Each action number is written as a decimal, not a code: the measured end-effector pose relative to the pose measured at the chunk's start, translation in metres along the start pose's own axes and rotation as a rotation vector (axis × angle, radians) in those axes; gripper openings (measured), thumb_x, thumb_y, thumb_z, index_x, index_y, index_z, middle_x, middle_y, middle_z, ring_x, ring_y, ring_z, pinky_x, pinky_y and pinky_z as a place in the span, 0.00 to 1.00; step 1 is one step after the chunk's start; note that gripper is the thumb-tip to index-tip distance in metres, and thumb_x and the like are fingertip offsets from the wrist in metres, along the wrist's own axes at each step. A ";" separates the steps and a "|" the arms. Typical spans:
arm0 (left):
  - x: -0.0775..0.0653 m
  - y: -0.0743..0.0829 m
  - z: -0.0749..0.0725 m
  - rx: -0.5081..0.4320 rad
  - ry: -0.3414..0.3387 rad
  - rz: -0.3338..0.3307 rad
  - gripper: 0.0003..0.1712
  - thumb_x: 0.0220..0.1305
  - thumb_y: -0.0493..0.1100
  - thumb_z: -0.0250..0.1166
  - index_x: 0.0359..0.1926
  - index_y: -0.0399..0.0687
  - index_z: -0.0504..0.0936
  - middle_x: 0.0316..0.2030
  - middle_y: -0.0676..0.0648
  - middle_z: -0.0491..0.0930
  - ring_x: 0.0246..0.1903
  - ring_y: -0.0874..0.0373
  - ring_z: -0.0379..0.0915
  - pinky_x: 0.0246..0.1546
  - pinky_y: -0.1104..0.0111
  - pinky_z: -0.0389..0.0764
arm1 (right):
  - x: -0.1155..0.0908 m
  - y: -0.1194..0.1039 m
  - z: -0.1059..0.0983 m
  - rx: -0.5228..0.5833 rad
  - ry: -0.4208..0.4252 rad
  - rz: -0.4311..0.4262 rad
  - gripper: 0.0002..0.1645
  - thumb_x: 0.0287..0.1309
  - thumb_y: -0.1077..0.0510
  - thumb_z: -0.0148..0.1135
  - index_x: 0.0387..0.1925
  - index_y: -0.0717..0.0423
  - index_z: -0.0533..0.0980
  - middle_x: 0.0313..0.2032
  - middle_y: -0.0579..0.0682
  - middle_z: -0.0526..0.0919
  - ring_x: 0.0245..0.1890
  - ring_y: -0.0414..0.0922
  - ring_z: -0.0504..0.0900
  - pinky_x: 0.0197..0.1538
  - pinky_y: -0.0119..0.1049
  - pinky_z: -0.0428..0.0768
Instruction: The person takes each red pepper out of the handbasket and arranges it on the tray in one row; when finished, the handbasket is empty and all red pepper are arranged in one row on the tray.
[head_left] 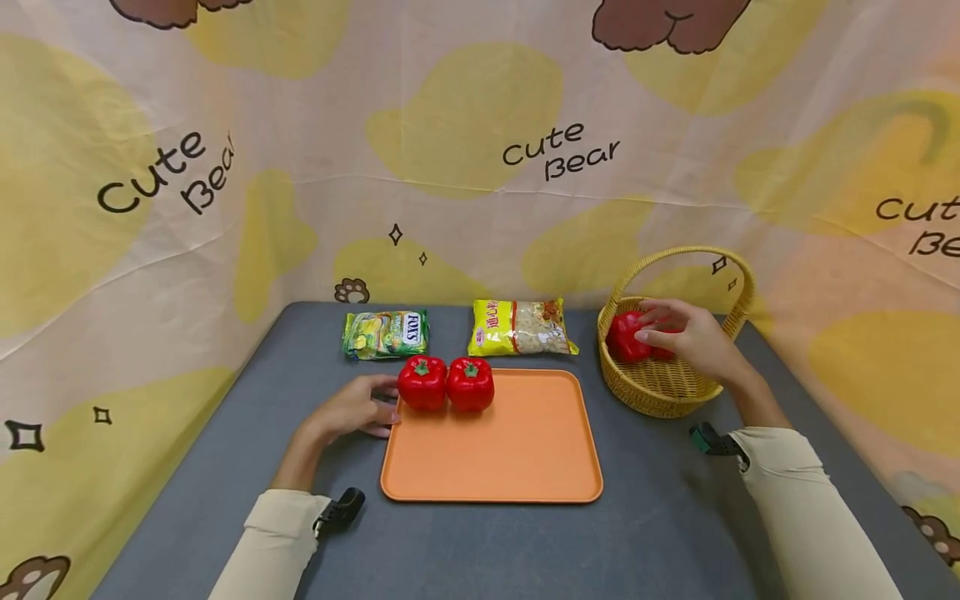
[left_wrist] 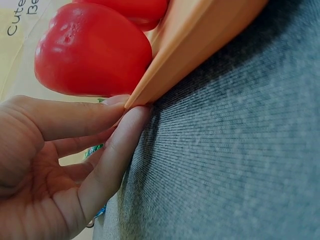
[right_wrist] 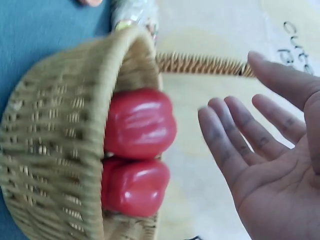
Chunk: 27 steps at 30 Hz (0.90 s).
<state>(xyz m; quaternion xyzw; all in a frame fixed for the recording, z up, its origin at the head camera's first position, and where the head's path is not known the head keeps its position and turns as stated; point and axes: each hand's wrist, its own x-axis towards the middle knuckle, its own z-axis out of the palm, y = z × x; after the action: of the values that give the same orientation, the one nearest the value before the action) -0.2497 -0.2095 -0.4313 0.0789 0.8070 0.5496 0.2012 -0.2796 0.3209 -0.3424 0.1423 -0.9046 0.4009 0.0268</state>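
Note:
Two red bell peppers [head_left: 422, 383] stand side by side at the back left of an orange tray [head_left: 525, 450]. My left hand [head_left: 358, 410] is at the tray's left edge; in the left wrist view its thumb and finger pinch the rim beside a pepper [left_wrist: 92, 52]. On the right, a woven basket [head_left: 645, 392] with a tall handle holds two more red bell peppers [right_wrist: 142, 122]. Over the basket hovers my right hand [head_left: 693, 337], its fingers spread and apart from the peppers in the right wrist view, with nothing in its grasp.
Behind the tray lie a green snack packet [head_left: 385, 335] marked FOX'S and a yellow bag of pasta [head_left: 522, 327]. Everything is on a grey table [head_left: 480, 550], with a patterned cloth [head_left: 450, 167] hanging at its back and sides.

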 end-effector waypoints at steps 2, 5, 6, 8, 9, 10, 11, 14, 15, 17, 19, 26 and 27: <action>0.000 0.000 0.000 0.001 0.001 -0.002 0.39 0.66 0.28 0.63 0.76 0.25 0.62 0.65 0.27 0.70 0.40 0.52 0.84 0.41 0.57 0.93 | 0.005 0.005 -0.004 0.024 -0.025 0.018 0.38 0.70 0.50 0.70 0.75 0.60 0.69 0.60 0.64 0.83 0.53 0.45 0.83 0.47 0.27 0.83; 0.000 0.000 0.000 0.002 0.000 -0.002 0.39 0.66 0.28 0.62 0.76 0.25 0.61 0.65 0.27 0.70 0.40 0.52 0.84 0.41 0.56 0.93 | 0.012 0.011 -0.009 0.048 -0.061 0.052 0.40 0.71 0.49 0.69 0.76 0.60 0.68 0.62 0.64 0.82 0.55 0.46 0.82 0.48 0.28 0.83; 0.000 0.001 0.000 0.002 0.000 -0.002 0.39 0.66 0.28 0.62 0.76 0.25 0.61 0.65 0.27 0.70 0.40 0.53 0.84 0.41 0.57 0.93 | 0.013 0.013 -0.010 0.053 -0.070 0.061 0.40 0.71 0.49 0.69 0.76 0.60 0.67 0.63 0.65 0.81 0.56 0.47 0.82 0.49 0.28 0.83; 0.001 0.001 0.000 0.002 -0.002 -0.002 0.39 0.66 0.28 0.62 0.76 0.25 0.61 0.65 0.27 0.70 0.40 0.53 0.84 0.41 0.57 0.93 | 0.016 0.017 -0.012 0.049 -0.089 0.074 0.41 0.71 0.48 0.68 0.77 0.61 0.66 0.64 0.65 0.80 0.59 0.47 0.81 0.50 0.29 0.83; 0.001 0.001 -0.001 0.002 -0.002 -0.002 0.39 0.66 0.28 0.62 0.76 0.25 0.61 0.66 0.27 0.70 0.40 0.53 0.84 0.41 0.57 0.93 | 0.018 0.018 -0.013 0.047 -0.097 0.081 0.41 0.72 0.48 0.68 0.77 0.60 0.66 0.65 0.65 0.80 0.60 0.48 0.80 0.51 0.28 0.82; 0.001 0.002 -0.001 0.001 -0.002 -0.001 0.39 0.66 0.28 0.62 0.76 0.24 0.61 0.65 0.27 0.69 0.40 0.53 0.84 0.41 0.57 0.93 | 0.020 0.019 -0.013 0.046 -0.105 0.089 0.41 0.72 0.48 0.68 0.77 0.60 0.66 0.65 0.65 0.80 0.61 0.49 0.80 0.52 0.29 0.82; 0.001 0.001 -0.001 -0.001 -0.002 -0.002 0.39 0.66 0.28 0.62 0.76 0.24 0.61 0.66 0.26 0.69 0.40 0.53 0.84 0.41 0.57 0.93 | 0.022 0.021 -0.014 0.042 -0.113 0.097 0.42 0.72 0.47 0.68 0.78 0.60 0.66 0.66 0.65 0.79 0.62 0.49 0.79 0.53 0.29 0.81; 0.002 0.000 -0.001 -0.006 -0.002 -0.008 0.39 0.66 0.27 0.62 0.76 0.24 0.61 0.66 0.26 0.69 0.40 0.53 0.84 0.41 0.58 0.93 | 0.027 0.024 -0.016 0.027 -0.138 0.117 0.42 0.72 0.45 0.67 0.78 0.59 0.65 0.67 0.63 0.79 0.64 0.52 0.78 0.56 0.31 0.79; 0.002 0.000 -0.001 -0.006 -0.002 -0.011 0.39 0.66 0.27 0.62 0.76 0.24 0.61 0.66 0.26 0.69 0.40 0.52 0.84 0.41 0.58 0.93 | 0.028 0.025 -0.016 0.024 -0.144 0.124 0.42 0.72 0.44 0.67 0.77 0.58 0.66 0.67 0.63 0.79 0.64 0.52 0.77 0.58 0.32 0.78; 0.003 -0.001 -0.001 -0.009 -0.002 -0.016 0.40 0.65 0.27 0.62 0.76 0.24 0.60 0.66 0.26 0.69 0.41 0.52 0.84 0.41 0.58 0.93 | 0.031 0.027 -0.017 0.023 -0.156 0.130 0.42 0.72 0.44 0.66 0.77 0.59 0.66 0.67 0.63 0.78 0.64 0.54 0.77 0.59 0.35 0.78; 0.003 -0.002 -0.001 -0.011 -0.003 -0.020 0.40 0.66 0.27 0.62 0.76 0.24 0.60 0.67 0.26 0.69 0.42 0.52 0.84 0.41 0.58 0.92 | 0.034 0.029 -0.017 0.042 -0.167 0.137 0.41 0.72 0.46 0.67 0.77 0.61 0.65 0.68 0.64 0.77 0.64 0.57 0.79 0.61 0.40 0.81; 0.004 -0.003 -0.001 -0.026 -0.003 -0.017 0.39 0.66 0.26 0.63 0.76 0.24 0.61 0.66 0.26 0.69 0.43 0.51 0.84 0.41 0.57 0.92 | 0.046 0.036 -0.017 0.100 -0.225 0.157 0.44 0.71 0.48 0.68 0.78 0.62 0.63 0.74 0.65 0.69 0.63 0.58 0.82 0.61 0.48 0.87; 0.004 -0.003 -0.001 -0.027 -0.003 -0.017 0.39 0.66 0.26 0.62 0.76 0.24 0.61 0.66 0.26 0.69 0.43 0.51 0.84 0.41 0.57 0.92 | 0.048 0.036 -0.017 0.097 -0.230 0.164 0.44 0.71 0.48 0.68 0.79 0.61 0.63 0.75 0.64 0.68 0.63 0.57 0.82 0.60 0.47 0.87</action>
<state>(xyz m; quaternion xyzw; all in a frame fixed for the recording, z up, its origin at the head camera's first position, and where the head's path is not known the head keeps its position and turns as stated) -0.2530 -0.2100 -0.4344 0.0700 0.7999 0.5586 0.2079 -0.3364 0.3451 -0.3490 0.1140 -0.8899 0.4260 -0.1166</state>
